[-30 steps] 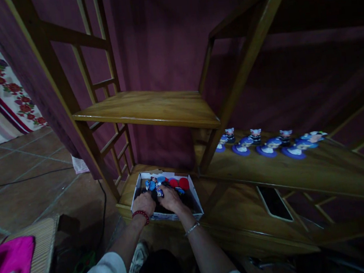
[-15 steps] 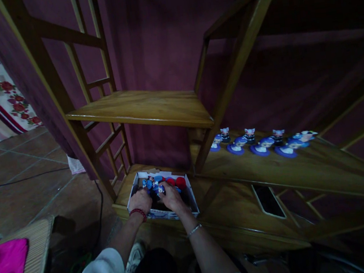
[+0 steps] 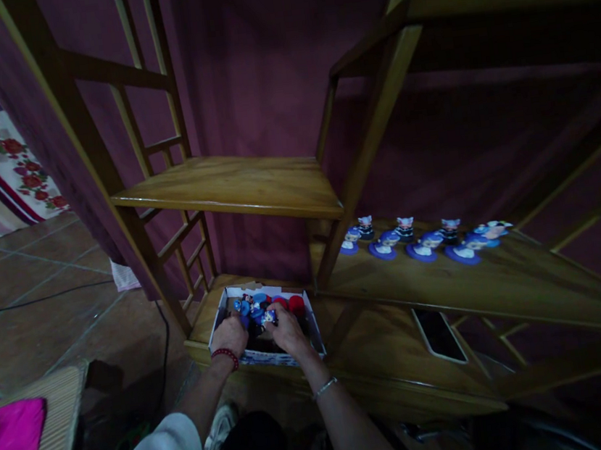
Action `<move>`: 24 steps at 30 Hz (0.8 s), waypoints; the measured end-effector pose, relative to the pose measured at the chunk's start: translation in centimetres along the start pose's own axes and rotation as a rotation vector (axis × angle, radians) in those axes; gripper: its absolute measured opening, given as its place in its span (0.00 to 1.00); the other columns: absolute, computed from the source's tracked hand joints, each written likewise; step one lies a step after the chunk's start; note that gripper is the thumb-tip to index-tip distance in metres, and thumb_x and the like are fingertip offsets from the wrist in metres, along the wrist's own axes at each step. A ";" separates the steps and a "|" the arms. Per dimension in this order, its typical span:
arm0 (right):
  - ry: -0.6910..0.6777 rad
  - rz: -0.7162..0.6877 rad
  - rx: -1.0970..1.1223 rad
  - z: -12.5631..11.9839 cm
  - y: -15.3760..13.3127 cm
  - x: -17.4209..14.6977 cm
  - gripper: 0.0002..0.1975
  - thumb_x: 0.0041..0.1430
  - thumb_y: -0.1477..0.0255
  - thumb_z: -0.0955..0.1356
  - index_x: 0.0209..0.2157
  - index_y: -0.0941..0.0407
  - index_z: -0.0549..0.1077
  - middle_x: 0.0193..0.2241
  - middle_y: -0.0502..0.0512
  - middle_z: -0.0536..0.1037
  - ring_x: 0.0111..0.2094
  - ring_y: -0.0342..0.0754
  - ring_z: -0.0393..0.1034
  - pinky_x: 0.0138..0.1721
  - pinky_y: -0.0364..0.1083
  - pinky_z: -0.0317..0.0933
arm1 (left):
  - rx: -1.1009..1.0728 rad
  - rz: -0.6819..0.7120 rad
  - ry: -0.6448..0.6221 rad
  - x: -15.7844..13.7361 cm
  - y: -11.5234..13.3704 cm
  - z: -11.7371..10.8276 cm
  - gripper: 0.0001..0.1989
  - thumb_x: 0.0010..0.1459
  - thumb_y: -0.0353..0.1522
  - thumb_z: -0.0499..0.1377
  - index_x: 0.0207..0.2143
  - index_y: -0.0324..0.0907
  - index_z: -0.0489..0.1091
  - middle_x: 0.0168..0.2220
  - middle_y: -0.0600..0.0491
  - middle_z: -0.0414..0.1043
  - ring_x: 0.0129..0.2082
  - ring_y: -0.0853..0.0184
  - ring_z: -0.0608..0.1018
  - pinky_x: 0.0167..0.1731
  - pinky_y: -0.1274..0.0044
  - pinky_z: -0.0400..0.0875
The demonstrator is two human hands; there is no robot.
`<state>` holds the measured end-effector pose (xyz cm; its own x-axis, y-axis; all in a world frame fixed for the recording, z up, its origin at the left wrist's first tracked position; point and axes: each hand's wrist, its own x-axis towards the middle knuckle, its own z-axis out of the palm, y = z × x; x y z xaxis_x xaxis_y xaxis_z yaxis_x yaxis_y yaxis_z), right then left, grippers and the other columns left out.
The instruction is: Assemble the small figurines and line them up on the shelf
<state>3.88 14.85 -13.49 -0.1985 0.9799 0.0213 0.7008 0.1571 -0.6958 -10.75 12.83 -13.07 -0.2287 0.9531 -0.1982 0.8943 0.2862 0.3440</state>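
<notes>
Both my hands are inside a white cardboard box (image 3: 318, 331) standing on the low wooden shelf. My right hand (image 3: 288, 329) pinches a small blue-and-white figurine (image 3: 270, 317) near the box's middle. At the left side, my left hand (image 3: 230, 336) has its fingers curled by a purple-blue round piece (image 3: 245, 322); its grip is partly hidden. Around them lie more figurines (image 3: 244, 305) in blue and black, and red round pieces (image 3: 296, 305) fill the back right corner.
Purple-based figurines (image 3: 426, 245) line the shelf to the right, with grey-and-black ones (image 3: 405, 228) behind. A phone (image 3: 439, 336) lies on the lower shelf. An upper shelf board (image 3: 230, 186) overhangs the box's back. Pink cloth (image 3: 15, 442) lies on a woven stool (image 3: 64, 400) at left.
The view has shifted slightly. My right hand still pinches the figurine, which has tipped a little sideways. A purple-blue piece now shows at my left fingertips.
</notes>
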 end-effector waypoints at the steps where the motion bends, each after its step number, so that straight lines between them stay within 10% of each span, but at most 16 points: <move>1: 0.007 -0.004 0.005 -0.1 0.0 -0.1 0.14 0.47 0.76 0.63 0.39 0.56 0.64 0.34 0.52 0.72 0.37 0.44 0.66 0.39 0.41 0.56 | -0.004 0.012 -0.002 0.0 -0.1 0.1 0.16 0.54 0.32 0.45 0.44 0.42 0.62 0.34 0.43 0.72 0.36 0.60 0.74 0.34 0.72 0.65; 24: 0.021 -0.015 0.143 -0.8 0.3 -1.9 0.14 0.47 0.74 0.63 0.40 0.54 0.65 0.34 0.51 0.73 0.35 0.45 0.68 0.36 0.43 0.60 | -0.321 0.057 -0.031 -1.3 1.7 -1.1 0.11 0.53 0.30 0.49 0.38 0.38 0.65 0.36 0.49 0.72 0.36 0.69 0.74 0.33 0.83 0.65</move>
<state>5.02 13.11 -13.21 -0.1931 0.9801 0.0466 0.5930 0.1544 -0.7903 -9.31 12.22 -11.23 -0.1656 0.9663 -0.1969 0.7372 0.2539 0.6262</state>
